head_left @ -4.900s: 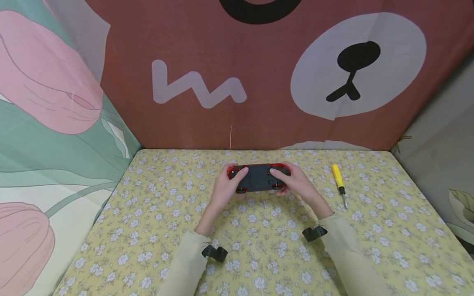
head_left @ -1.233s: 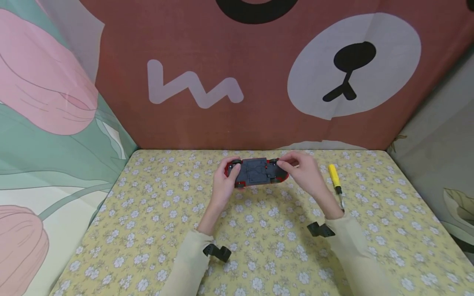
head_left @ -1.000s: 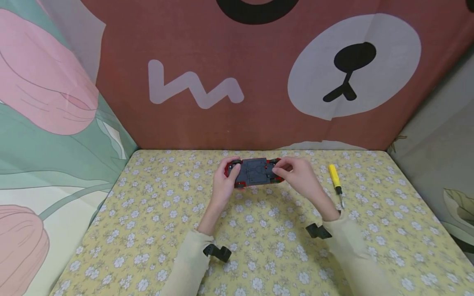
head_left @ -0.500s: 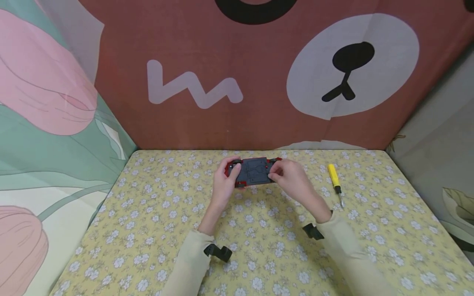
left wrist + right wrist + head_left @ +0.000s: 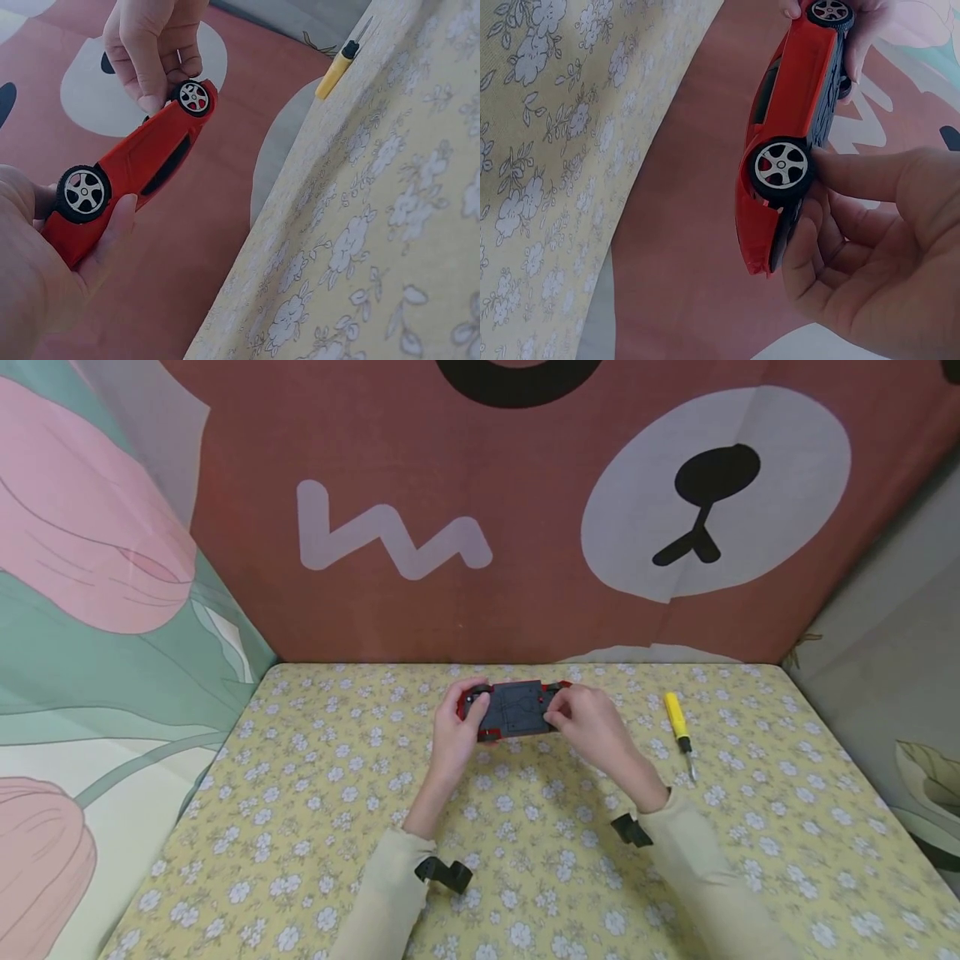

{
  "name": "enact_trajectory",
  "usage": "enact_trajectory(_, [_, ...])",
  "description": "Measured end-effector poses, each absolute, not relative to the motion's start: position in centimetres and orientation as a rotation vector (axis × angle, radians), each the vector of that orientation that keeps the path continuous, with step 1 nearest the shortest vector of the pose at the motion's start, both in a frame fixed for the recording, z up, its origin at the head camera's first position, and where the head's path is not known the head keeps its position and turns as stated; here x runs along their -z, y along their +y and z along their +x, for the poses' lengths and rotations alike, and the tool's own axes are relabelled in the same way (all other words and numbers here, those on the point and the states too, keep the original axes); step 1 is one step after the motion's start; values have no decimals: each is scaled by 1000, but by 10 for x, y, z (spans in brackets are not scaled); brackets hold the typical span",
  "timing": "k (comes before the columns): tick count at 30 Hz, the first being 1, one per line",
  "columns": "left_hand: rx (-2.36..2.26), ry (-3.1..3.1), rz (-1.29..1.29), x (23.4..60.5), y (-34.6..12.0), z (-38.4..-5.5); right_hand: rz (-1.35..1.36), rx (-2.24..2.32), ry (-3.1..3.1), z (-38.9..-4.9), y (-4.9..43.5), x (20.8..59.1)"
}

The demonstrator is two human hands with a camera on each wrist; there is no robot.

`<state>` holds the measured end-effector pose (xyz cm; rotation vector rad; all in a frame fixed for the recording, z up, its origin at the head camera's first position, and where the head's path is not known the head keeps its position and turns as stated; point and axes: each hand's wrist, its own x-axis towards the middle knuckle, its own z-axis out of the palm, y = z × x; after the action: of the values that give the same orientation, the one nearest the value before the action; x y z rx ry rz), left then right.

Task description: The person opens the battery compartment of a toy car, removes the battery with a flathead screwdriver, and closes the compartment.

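A red toy car (image 5: 517,710) with a dark underside is held above the table, its bottom turned toward the head camera. My left hand (image 5: 453,723) grips one end, thumb across the underside beside a wheel. At the other end, the curled fingers and thumb of my right hand (image 5: 592,725) pinch at the underside between the wheels. In the right wrist view, the right thumb touches close by the silver-spoked wheel (image 5: 781,166); what lies between the fingertips is hidden. The car's red side (image 5: 142,157) and both wheels on it show in the left wrist view.
A yellow-handled screwdriver (image 5: 677,718) lies on the table to the right, tip toward me. The table has a yellow flowered cloth (image 5: 315,827). A brown printed curtain (image 5: 525,610) stands behind, with more fabric at both sides.
The right hand let go its earlier two-handed hold, came to the car's right end, then slid left along the underside. The left hand keeps its grip. Almost nothing moved in the last half second.
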<state>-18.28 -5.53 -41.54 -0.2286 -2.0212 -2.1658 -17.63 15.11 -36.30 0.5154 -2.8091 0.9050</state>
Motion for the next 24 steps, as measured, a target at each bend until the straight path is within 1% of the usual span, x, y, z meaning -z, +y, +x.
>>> enact_trajectory(12, [2170,-1979,-216,416,-55,-182,469,-888,-2805,-176,145,366])
enact_trajectory(24, [2138,-1986,-196,418,-57,-183,469,-992,-2795,-176,146,370])
